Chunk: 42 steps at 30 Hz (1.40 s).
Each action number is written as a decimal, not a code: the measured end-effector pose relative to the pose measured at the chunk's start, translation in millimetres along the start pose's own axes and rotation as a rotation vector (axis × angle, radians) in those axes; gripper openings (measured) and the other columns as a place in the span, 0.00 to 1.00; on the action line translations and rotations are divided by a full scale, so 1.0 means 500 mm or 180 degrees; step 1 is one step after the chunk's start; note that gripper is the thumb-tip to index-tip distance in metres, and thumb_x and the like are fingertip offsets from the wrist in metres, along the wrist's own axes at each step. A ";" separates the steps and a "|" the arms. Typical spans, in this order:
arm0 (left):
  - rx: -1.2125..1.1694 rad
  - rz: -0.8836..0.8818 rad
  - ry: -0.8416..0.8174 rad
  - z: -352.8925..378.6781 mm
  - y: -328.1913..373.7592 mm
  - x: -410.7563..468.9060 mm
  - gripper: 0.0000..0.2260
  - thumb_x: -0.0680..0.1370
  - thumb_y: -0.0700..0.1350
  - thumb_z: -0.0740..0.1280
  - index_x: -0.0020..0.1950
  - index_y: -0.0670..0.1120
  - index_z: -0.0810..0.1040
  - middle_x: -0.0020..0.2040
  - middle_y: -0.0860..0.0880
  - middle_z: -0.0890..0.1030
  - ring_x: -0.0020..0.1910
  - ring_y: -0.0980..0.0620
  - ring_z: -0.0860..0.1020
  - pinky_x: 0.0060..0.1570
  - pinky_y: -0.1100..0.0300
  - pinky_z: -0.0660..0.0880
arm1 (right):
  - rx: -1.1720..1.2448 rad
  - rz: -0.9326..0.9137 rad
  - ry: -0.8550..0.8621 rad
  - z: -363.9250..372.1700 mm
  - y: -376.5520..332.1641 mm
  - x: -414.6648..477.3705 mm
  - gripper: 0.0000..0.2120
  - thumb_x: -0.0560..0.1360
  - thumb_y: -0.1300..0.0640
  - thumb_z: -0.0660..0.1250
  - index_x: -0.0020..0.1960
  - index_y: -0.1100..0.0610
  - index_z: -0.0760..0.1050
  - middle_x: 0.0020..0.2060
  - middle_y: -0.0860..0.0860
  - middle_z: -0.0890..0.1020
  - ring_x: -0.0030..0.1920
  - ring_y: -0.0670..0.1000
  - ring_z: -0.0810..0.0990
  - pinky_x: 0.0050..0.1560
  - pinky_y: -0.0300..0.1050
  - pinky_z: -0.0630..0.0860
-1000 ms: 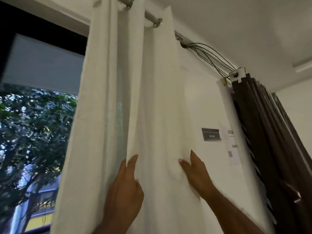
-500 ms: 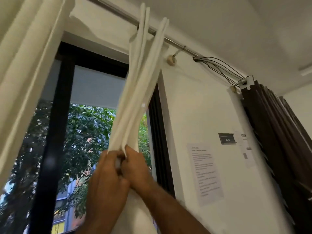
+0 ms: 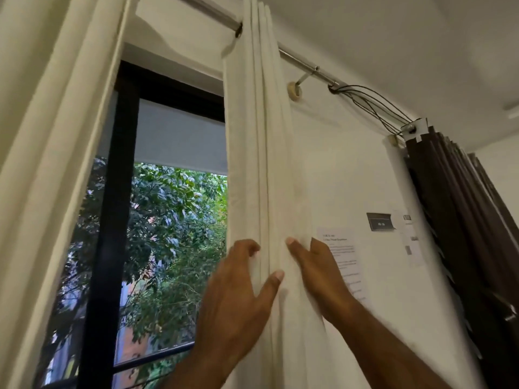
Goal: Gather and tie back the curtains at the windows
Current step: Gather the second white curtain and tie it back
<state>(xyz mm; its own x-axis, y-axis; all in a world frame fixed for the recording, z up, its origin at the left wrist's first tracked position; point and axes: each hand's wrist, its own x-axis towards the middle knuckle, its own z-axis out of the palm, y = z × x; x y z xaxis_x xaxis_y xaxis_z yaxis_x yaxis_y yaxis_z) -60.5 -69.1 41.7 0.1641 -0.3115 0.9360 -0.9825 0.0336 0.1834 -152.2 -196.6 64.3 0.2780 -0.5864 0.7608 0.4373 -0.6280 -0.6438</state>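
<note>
Far left: the left curtain (image 3: pixel 56 164) hangs in loose cream folds over the window's left side.

Next: the black window frame (image 3: pixel 112 220). A grey blind (image 3: pixel 179 136) is drawn partway down, with green trees (image 3: pixel 168 220) below it.

Centre: the gathered curtain (image 3: pixel 261 136), white, is bunched into tight upright pleats. It hangs from the rod (image 3: pixel 303 63) at the window's right edge, just left of the wall bracket (image 3: pixel 295 91).

My left hand (image 3: pixel 238 299) is on its left side. The fingers curl round the outer fold and the thumb stretches across the front of the pleats, so the bundle is pinched between them.

My right hand (image 3: pixel 317 270) is on the curtain's right side, fingers straight and flat against the cloth. It presses and grips nothing.

The hands are about level and near each other but not touching, with the pleats between them.

Right of that: white wall with a paper notice (image 3: pixel 342 262), partly behind my right hand, and a small dark plaque (image 3: pixel 380 221). The print on both is too blurred to read.

Black cables (image 3: pixel 373 105) run from the rod's end toward the dark brown slats (image 3: pixel 449 220) at far right.
</note>
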 end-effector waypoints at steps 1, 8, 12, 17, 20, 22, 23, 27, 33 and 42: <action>0.0201 -0.0050 0.0206 0.011 -0.011 0.014 0.23 0.73 0.64 0.66 0.63 0.62 0.62 0.60 0.60 0.69 0.58 0.57 0.73 0.55 0.50 0.75 | 0.0053 0.0020 -0.0025 -0.010 0.005 0.004 0.09 0.81 0.47 0.62 0.57 0.49 0.75 0.47 0.43 0.81 0.46 0.43 0.81 0.46 0.38 0.78; -0.0290 -0.0462 0.0084 0.069 -0.054 0.063 0.15 0.76 0.47 0.71 0.54 0.57 0.66 0.58 0.53 0.75 0.44 0.52 0.79 0.45 0.51 0.78 | 0.0154 0.0151 -0.0266 -0.053 0.010 0.020 0.17 0.80 0.44 0.62 0.64 0.51 0.77 0.56 0.48 0.84 0.56 0.49 0.82 0.62 0.53 0.79; -0.0010 -0.0219 0.0126 0.064 -0.040 0.050 0.19 0.75 0.55 0.69 0.61 0.62 0.64 0.65 0.58 0.66 0.40 0.56 0.79 0.42 0.52 0.79 | 0.0423 0.0337 -0.0323 -0.077 0.015 0.023 0.21 0.75 0.37 0.66 0.61 0.48 0.78 0.55 0.46 0.84 0.56 0.50 0.83 0.60 0.57 0.80; 0.0838 0.0034 -0.0019 0.076 -0.022 0.058 0.19 0.75 0.43 0.67 0.59 0.61 0.64 0.75 0.53 0.55 0.36 0.48 0.77 0.31 0.55 0.76 | 0.0475 0.0372 -0.0516 -0.086 0.014 0.032 0.13 0.80 0.45 0.64 0.59 0.50 0.79 0.51 0.46 0.87 0.53 0.49 0.86 0.60 0.52 0.81; 0.0765 -0.0331 0.0177 0.078 -0.016 0.065 0.16 0.76 0.49 0.67 0.60 0.56 0.65 0.72 0.52 0.60 0.42 0.43 0.79 0.38 0.53 0.76 | 0.0516 0.0383 -0.0505 -0.093 0.015 0.036 0.16 0.80 0.46 0.64 0.63 0.53 0.78 0.53 0.48 0.87 0.55 0.50 0.85 0.61 0.54 0.80; 0.0638 -0.0634 0.0236 0.078 -0.015 0.071 0.25 0.73 0.61 0.69 0.64 0.52 0.65 0.67 0.53 0.63 0.49 0.42 0.79 0.43 0.51 0.75 | 0.0609 0.0426 -0.0520 -0.101 0.019 0.039 0.17 0.80 0.45 0.64 0.64 0.53 0.78 0.54 0.49 0.87 0.55 0.52 0.85 0.62 0.56 0.79; 0.0733 -0.0663 0.0180 0.077 -0.014 0.072 0.28 0.72 0.62 0.70 0.64 0.51 0.64 0.66 0.52 0.64 0.50 0.42 0.78 0.44 0.51 0.75 | 0.0609 0.0448 -0.0502 -0.104 0.018 0.039 0.18 0.80 0.45 0.64 0.64 0.53 0.78 0.54 0.49 0.86 0.56 0.52 0.85 0.63 0.57 0.78; 0.0610 -0.0744 0.0273 0.068 -0.020 0.071 0.25 0.72 0.53 0.74 0.59 0.52 0.62 0.59 0.51 0.69 0.51 0.43 0.77 0.47 0.51 0.75 | 0.0610 0.0498 -0.0469 -0.116 0.020 0.046 0.18 0.79 0.44 0.66 0.64 0.53 0.78 0.55 0.49 0.86 0.58 0.53 0.84 0.65 0.58 0.77; 0.0784 -0.0611 0.0020 0.057 -0.026 0.067 0.11 0.78 0.51 0.65 0.41 0.47 0.69 0.45 0.48 0.73 0.47 0.44 0.76 0.47 0.50 0.75 | 0.0149 0.0434 -0.0366 -0.114 0.031 0.053 0.19 0.80 0.43 0.64 0.63 0.54 0.78 0.55 0.49 0.85 0.57 0.53 0.83 0.63 0.55 0.77; 0.0416 -0.0128 -0.0292 0.062 0.059 0.031 0.08 0.80 0.52 0.61 0.56 0.52 0.74 0.70 0.53 0.63 0.53 0.49 0.79 0.51 0.51 0.77 | 0.0083 0.0264 -0.0968 0.003 -0.011 0.014 0.30 0.68 0.23 0.59 0.61 0.41 0.75 0.59 0.43 0.80 0.60 0.46 0.79 0.64 0.47 0.73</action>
<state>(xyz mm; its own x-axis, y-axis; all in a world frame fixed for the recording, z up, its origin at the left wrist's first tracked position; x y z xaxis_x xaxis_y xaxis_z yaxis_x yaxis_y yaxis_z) -89.7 -102.3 52.4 0.2007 -0.3958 0.8961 -0.9794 -0.1026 0.1741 -151.5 -196.2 73.4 0.5549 -0.4528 0.6979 0.4232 -0.5686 -0.7054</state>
